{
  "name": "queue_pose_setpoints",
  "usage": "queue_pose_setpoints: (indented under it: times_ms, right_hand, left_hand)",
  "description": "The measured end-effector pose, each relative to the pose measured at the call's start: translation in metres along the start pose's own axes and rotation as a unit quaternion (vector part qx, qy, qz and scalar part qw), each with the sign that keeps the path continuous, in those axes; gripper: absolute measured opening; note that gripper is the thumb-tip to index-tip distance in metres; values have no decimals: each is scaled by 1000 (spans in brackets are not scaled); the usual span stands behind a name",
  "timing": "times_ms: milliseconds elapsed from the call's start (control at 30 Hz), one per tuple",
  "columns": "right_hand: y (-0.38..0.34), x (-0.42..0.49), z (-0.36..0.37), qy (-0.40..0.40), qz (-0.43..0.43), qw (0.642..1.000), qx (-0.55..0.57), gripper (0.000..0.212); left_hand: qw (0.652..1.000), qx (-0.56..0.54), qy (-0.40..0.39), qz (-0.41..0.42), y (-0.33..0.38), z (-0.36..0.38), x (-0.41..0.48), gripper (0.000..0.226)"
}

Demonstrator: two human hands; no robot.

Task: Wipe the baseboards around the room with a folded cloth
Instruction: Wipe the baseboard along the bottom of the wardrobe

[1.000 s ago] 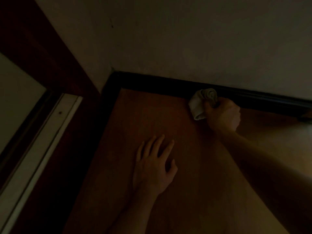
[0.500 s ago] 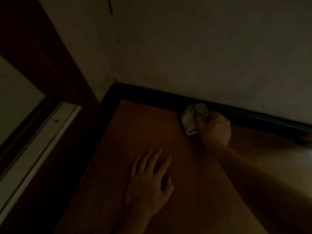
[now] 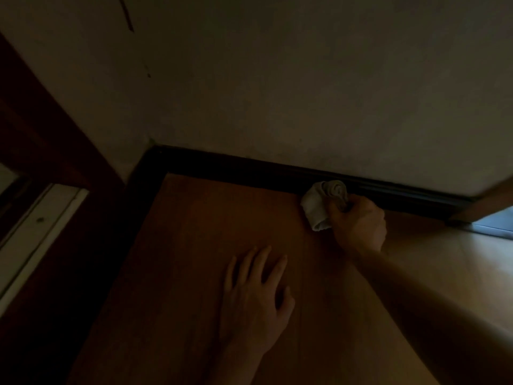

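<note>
Head view: the right hand (image 3: 358,226), arm stretched toward one o'clock, grips the bunched pale cloth (image 3: 319,207) in curled fingers, pressing it against the dark baseboard (image 3: 249,170); the left hand (image 3: 255,298) lies flat at six o'clock, fingers spread on the wooden floor (image 3: 194,245)

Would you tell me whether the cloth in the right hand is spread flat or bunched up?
Bunched up: the cloth shows rolled folds, gripped in the right hand against the baseboard.

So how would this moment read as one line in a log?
right hand: grips bunched pale cloth against dark baseboard | left hand: flat on brown wooden floor | step: baseboard wipe, near room corner
</note>
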State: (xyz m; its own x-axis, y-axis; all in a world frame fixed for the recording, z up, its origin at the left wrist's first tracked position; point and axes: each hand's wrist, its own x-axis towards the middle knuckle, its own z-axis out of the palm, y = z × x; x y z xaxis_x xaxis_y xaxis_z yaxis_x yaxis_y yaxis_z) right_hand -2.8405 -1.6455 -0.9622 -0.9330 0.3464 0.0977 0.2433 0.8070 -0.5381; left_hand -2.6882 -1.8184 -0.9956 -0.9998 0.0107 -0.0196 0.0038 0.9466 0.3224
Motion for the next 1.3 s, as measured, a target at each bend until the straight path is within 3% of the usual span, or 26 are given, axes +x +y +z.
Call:
queue_pose_setpoints:
  times_ms: [200, 400, 600, 933, 1300]
  right_hand:
    - [-21, 2, 12, -31, -66, 997, 9, 29]
    - [-13, -6, 15, 2, -18, 1000, 21, 28]
    - [-44, -11, 29, -40, -87, 995, 26, 25]
    - [33, 9, -15, 42, 19, 999, -22, 36]
    - [19, 7, -4, 35, -32, 999, 2, 30]
  left_hand:
    - [1000, 12, 13, -1, -1, 5, 0, 53]
    - [1000, 22, 21, 3, 0, 6, 1, 54]
    - [1000, 14, 18, 3, -1, 6, 1, 52]
    - [1000, 20, 13, 4, 1, 2, 0, 53]
    - [1000, 20, 2, -6, 2, 3, 2, 53]
